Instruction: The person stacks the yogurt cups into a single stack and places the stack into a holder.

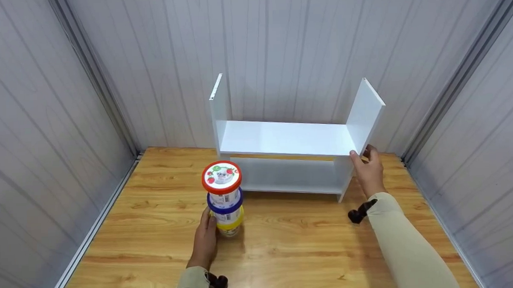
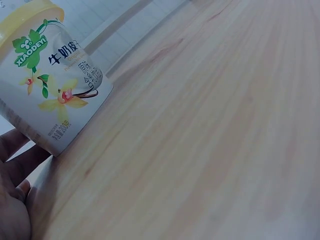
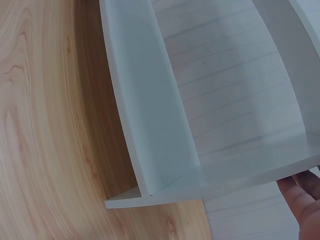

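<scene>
A stack of three tubs stands on the wooden table: a red-lidded tub (image 1: pixel 222 177) on top, a blue-lidded tub (image 1: pixel 225 202) in the middle and a yellow-lidded tub (image 1: pixel 229 226) at the bottom. Against the left side of the lower tubs rests my left hand (image 1: pixel 205 239), its fingers fairly straight. In the left wrist view, the bottom tub (image 2: pixel 55 80) shows a flower label, with fingertips touching its lower edge. My right hand (image 1: pixel 369 172) grips the right side panel of a white shelf (image 1: pixel 286 136), thumb in front and fingers behind; the right wrist view shows its fingers (image 3: pixel 295 197) at the panel.
The wooden table (image 1: pixel 294 249) is bounded by pale panelled walls (image 1: pixel 270 54) at the back and both sides. Upright side panels of the shelf rise above its upper board. A lower board (image 1: pixel 283 175) runs beneath it, just right of the tubs.
</scene>
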### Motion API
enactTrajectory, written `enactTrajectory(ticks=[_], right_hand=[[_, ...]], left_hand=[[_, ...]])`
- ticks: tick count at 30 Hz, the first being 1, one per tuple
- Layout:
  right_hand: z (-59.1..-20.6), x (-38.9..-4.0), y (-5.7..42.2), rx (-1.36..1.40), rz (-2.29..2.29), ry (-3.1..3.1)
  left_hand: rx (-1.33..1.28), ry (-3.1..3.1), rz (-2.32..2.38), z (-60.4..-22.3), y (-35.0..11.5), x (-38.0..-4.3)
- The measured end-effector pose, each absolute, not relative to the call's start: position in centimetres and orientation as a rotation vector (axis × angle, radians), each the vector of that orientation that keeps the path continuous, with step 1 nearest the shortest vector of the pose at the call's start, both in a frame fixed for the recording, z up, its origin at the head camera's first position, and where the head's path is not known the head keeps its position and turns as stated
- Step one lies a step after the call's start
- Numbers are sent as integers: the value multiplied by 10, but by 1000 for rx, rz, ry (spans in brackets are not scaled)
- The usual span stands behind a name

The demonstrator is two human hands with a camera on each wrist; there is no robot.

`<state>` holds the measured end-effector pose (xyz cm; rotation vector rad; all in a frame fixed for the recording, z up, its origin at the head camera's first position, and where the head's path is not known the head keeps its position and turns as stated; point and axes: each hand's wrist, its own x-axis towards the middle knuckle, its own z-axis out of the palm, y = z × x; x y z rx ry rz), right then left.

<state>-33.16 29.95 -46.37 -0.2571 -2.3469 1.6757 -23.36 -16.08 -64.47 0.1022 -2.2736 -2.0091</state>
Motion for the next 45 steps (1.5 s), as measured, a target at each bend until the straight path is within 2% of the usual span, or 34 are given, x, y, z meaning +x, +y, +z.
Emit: enactTrajectory(ticks=[9, 19, 30, 38, 45], right_hand=[[-462, -334, 298, -301, 1705, -2350], [-463, -339, 297, -368, 1713, -2311], [-463, -340, 295, -413, 1764, -2274], [-467, -344, 294, -407, 1814, -2203], [-470, -343, 288, -394, 1889, -2116]], left_hand=[[126, -2277, -2049, -644, -160, -235], [-41, -2063, -2205, -644, -155, -232], [-195, -2082, -2104, -642, -155, -234], [-62, -2164, -2197, -639, -155, -239], [-49, -2179, -2186, -636, -155, -241]])
